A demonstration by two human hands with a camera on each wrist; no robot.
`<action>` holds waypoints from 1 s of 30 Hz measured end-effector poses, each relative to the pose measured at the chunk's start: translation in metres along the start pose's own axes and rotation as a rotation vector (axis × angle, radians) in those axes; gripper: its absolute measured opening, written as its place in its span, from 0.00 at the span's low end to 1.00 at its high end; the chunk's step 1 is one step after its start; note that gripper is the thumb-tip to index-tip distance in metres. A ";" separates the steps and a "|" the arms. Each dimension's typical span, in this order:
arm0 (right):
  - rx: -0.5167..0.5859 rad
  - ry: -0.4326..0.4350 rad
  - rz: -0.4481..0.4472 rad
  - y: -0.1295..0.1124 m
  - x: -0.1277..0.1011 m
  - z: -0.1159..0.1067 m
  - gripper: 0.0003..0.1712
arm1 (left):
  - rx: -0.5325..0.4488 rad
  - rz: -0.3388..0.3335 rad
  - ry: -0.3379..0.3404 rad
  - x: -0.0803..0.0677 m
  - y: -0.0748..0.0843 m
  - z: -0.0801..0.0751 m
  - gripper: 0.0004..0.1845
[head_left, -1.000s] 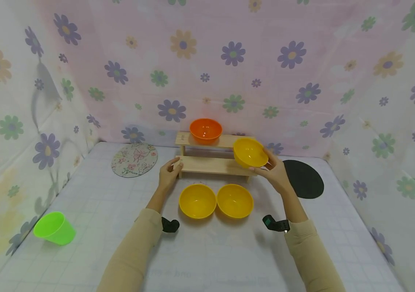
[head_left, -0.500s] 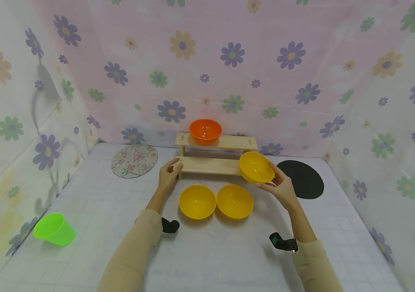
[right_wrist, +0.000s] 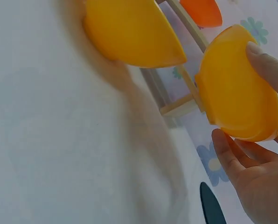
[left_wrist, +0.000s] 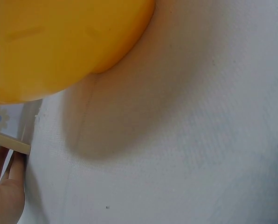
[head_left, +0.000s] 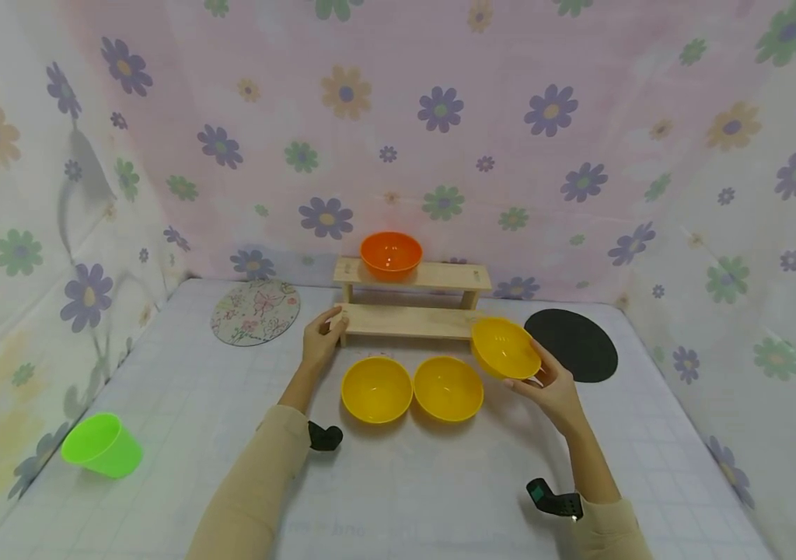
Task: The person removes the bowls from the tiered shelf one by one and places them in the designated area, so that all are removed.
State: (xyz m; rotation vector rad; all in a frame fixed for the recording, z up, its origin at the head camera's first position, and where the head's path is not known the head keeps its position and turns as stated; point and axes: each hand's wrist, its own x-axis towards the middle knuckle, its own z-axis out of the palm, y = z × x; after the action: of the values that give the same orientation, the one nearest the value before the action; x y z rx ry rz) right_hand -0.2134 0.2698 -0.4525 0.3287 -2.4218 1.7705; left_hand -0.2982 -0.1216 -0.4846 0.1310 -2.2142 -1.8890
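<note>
From my remote seat I take the wooden rack (head_left: 408, 319) as my landmark and work outward from myself. Nearest to me, in front of the rack, two yellow bowls (head_left: 377, 388) sit side by side on the tabletop (head_left: 398, 482), rims up and almost touching. Just right of that pair, my right hand (head_left: 553, 389) carries a third yellow bowl (head_left: 505, 348), tilted, fingers under its base and thumb on the rim; the right wrist view shows that grip curled round the bowl (right_wrist: 237, 91), which hangs clear of the cloth, off the rack's lower right corner. My left hand (head_left: 319, 340) rests at the rack's lower left end, fingers wrapped on the edge of the bottom shelf, and I judge it is steadying the rack; the left wrist view shows only a bit of that hand (left_wrist: 3, 196) beside the shelf edge. On the rack's top shelf stands an orange bowl (head_left: 391, 254). I judge the step in hand to be carrying the held bowl down toward the row in front of the rack. The next move calls for levelling it, lowering it just right of the second bowl without knocking that one, then easing the fingers out from under. Left of the rack lies a floral mat (head_left: 255, 312), right of it a black mat (head_left: 571, 344), and far to the left a green cup (head_left: 101, 445) lies tipped.
</note>
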 end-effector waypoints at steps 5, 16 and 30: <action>0.004 0.009 -0.001 0.007 -0.011 -0.002 0.47 | -0.014 0.013 0.008 -0.001 -0.003 -0.001 0.21; -0.062 0.022 0.058 0.015 -0.029 -0.003 0.47 | -0.003 0.017 0.012 0.000 -0.004 -0.001 0.21; -0.105 0.009 0.082 0.020 -0.043 -0.003 0.48 | -0.005 0.019 0.003 -0.001 -0.001 -0.001 0.21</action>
State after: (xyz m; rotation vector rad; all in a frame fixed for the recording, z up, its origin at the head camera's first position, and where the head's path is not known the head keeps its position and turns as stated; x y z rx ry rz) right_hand -0.1765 0.2834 -0.4801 0.2129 -2.5444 1.6633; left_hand -0.2974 -0.1223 -0.4855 0.1122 -2.2005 -1.8831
